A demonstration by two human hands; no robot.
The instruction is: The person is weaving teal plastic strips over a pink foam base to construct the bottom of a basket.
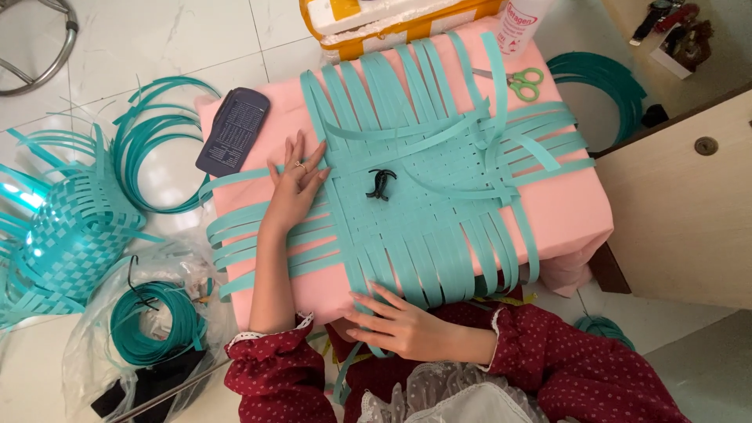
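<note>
We take the pink cushioned block (564, 207) as our landmark; it stands on a pale tiled floor (157, 39) and carries nearly everything we work on. Spread across its top lies the teal woven mat (415, 211), a tight square of plaiting in the middle with loose strips (251, 235) running off all four sides of the block. Off the block's left side, on the floor, sit a half-made teal basket (66, 235) and two coils of the same strip (153, 321), one inside a clear bag. A wooden cabinet (681, 211) stands off the block's right side.

Our left hand (296, 188) lies flat on the block's left part, fingers spread and holding nothing, fingertips touching the left edge of the plaited square. Our right hand (403, 321) rests at the block's near edge, fingers loosely open and empty, lying on the strip ends that hang toward us.

The mat's weave lies to the right of the left hand and beyond the right hand; the strips under the left hand run left to right, those under the right hand run toward us. The left hand is the nearer to the plaited part.

A dark flat case (233, 131) sits at the block's far left corner, green-handled scissors (523, 82) near its far right corner, and a small black clip (381, 184) on the mat's centre.
</note>
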